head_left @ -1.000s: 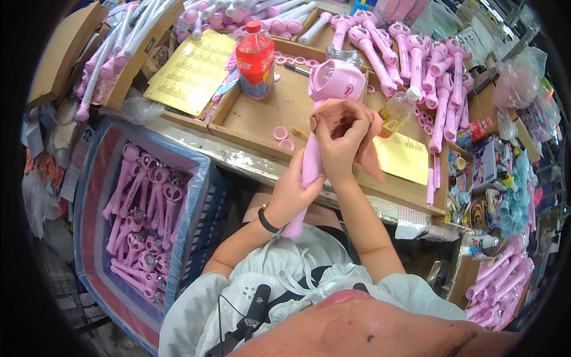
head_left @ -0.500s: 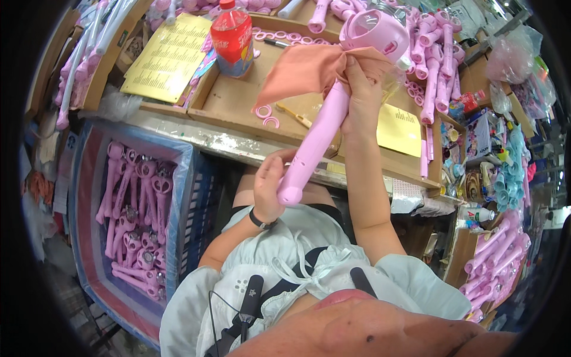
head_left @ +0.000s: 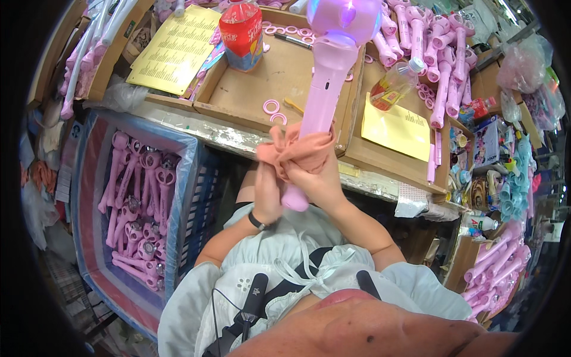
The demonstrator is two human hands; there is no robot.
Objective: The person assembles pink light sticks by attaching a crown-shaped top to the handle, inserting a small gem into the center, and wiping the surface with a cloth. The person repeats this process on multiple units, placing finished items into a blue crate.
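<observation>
Two hands, head view | right hand (head_left: 321, 178) curled closed on orange cloth (head_left: 297, 150) around pink wand (head_left: 324, 89), lit end above cardboard tray (head_left: 238, 98) | left hand (head_left: 267, 193) alongside, blurred, finger opening can't tell | apparently wiping; next calls for steady grip

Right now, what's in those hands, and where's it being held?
A pink wand, by its lower handle, through an orange cloth. The right hand grips there; whether the left hand grips too is unclear.

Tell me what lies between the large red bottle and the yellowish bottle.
In the head view: cardboard tray, black pen, pink rings and, held in front, the pink wand.
</observation>
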